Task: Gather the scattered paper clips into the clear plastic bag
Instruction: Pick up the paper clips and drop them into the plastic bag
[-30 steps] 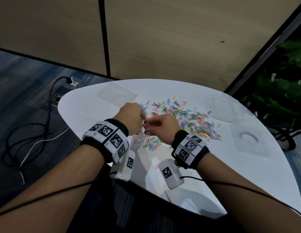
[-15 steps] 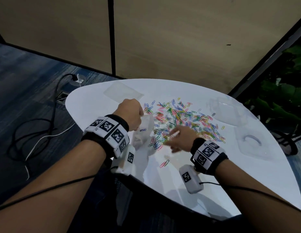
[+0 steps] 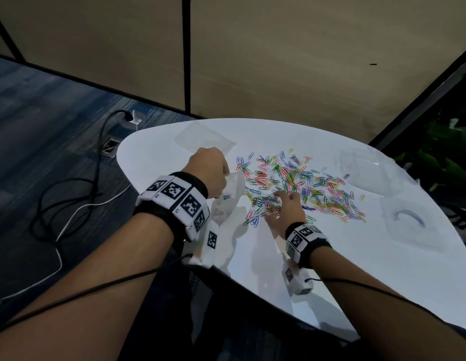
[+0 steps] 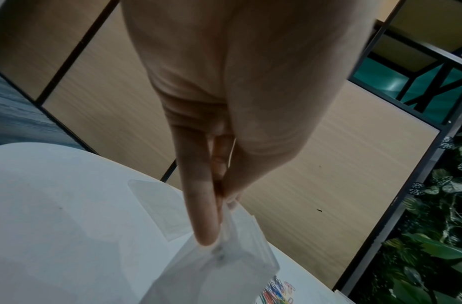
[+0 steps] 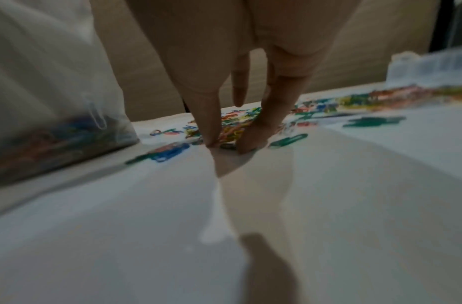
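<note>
Many coloured paper clips (image 3: 304,183) lie scattered across the middle of the white table (image 3: 331,269). My left hand (image 3: 211,173) pinches the top edge of the clear plastic bag (image 3: 232,194), which stands on the table left of the pile. Through the bag's wall (image 5: 50,102) several clips show at its bottom. In the left wrist view, finger and thumb (image 4: 216,226) clamp the bag's rim (image 4: 224,273). My right hand (image 3: 281,207) is down on the near edge of the pile. Its straight thumb and fingertips (image 5: 229,144) touch the table on either side of a small clump of clips (image 5: 232,131).
A flat clear bag (image 3: 203,138) lies at the table's far left. Clear plastic containers (image 3: 364,170) and a clear lid (image 3: 409,222) sit at the right. The table's near edge is close below my wrists. Cables (image 3: 70,194) lie on the floor at the left.
My right hand has left the bag's mouth, moved right and come down onto the near part of the pile. The left hand keeps hold of the bag.
</note>
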`<move>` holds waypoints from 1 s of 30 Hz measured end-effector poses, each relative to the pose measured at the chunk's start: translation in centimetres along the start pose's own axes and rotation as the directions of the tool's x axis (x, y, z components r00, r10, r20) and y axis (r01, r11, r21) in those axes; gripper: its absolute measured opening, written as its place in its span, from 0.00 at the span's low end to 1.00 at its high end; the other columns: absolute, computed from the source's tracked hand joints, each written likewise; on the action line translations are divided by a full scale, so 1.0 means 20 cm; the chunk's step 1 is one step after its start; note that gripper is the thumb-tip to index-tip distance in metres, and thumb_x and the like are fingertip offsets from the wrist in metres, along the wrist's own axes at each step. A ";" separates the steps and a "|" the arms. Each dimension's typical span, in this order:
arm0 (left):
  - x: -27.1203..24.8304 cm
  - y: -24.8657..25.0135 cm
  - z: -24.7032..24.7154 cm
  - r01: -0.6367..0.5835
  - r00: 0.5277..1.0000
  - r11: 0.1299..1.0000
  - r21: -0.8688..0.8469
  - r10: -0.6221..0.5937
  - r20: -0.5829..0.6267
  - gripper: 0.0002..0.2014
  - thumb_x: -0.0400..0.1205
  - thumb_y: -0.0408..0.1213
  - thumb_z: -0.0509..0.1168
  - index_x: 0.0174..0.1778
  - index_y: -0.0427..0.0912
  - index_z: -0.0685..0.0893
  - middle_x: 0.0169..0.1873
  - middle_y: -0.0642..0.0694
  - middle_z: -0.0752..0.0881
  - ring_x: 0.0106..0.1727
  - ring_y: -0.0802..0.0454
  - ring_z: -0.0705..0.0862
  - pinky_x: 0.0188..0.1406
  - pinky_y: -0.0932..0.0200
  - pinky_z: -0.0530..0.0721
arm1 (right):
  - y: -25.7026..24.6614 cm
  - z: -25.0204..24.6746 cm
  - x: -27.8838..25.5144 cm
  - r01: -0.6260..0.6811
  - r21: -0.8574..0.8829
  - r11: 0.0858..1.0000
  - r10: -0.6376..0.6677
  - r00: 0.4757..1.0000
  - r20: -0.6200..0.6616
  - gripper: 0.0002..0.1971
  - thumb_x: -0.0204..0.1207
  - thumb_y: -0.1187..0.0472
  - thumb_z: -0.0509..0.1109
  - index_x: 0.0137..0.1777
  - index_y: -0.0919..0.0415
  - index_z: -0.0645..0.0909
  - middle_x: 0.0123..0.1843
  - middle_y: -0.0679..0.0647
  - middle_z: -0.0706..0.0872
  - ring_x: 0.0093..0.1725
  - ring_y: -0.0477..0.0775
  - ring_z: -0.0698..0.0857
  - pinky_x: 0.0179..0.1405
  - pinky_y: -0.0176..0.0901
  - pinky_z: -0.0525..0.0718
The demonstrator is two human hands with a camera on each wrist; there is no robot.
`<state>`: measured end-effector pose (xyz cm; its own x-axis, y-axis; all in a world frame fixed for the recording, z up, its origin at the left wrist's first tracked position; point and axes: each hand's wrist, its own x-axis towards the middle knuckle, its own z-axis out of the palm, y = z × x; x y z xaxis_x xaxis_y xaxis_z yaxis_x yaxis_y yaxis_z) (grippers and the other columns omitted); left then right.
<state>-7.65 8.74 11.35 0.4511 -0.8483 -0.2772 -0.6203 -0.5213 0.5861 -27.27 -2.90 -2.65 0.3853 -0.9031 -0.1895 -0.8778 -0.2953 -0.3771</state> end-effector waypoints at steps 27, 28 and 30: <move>0.02 0.07 0.05 -0.018 1.000 1.000 0.009 0.017 0.007 0.13 0.82 0.23 0.64 0.57 0.36 0.90 0.40 0.37 0.93 0.43 0.42 0.94 0.53 0.48 0.92 | -0.27 -0.45 -0.02 -0.279 0.943 0.183 -0.135 0.943 0.305 0.14 0.74 0.70 0.75 0.58 0.76 0.84 0.52 0.67 0.91 0.51 0.59 0.91 0.47 0.36 0.88; 0.02 0.07 0.05 -0.020 1.000 1.000 0.004 0.020 0.002 0.13 0.82 0.23 0.64 0.57 0.36 0.90 0.41 0.37 0.93 0.44 0.42 0.94 0.54 0.48 0.92 | -0.30 -0.45 -0.04 -0.282 0.940 0.190 -0.161 0.936 0.313 0.14 0.74 0.71 0.74 0.58 0.77 0.84 0.51 0.67 0.91 0.50 0.58 0.92 0.47 0.36 0.89; 0.02 0.09 0.07 -0.029 1.000 1.000 -0.011 0.029 -0.001 0.14 0.81 0.23 0.65 0.58 0.37 0.91 0.43 0.36 0.93 0.46 0.41 0.93 0.54 0.48 0.92 | -0.36 -0.41 -0.09 -0.252 0.925 0.284 -0.165 0.938 0.306 0.13 0.74 0.74 0.73 0.58 0.80 0.83 0.45 0.66 0.90 0.42 0.56 0.91 0.46 0.38 0.90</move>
<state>-9.45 7.38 11.31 0.4341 -0.8627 -0.2593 -0.6259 -0.4958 0.6020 -23.88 -1.76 7.89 0.5927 -0.7032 -0.3926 -0.0828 0.4317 -0.8982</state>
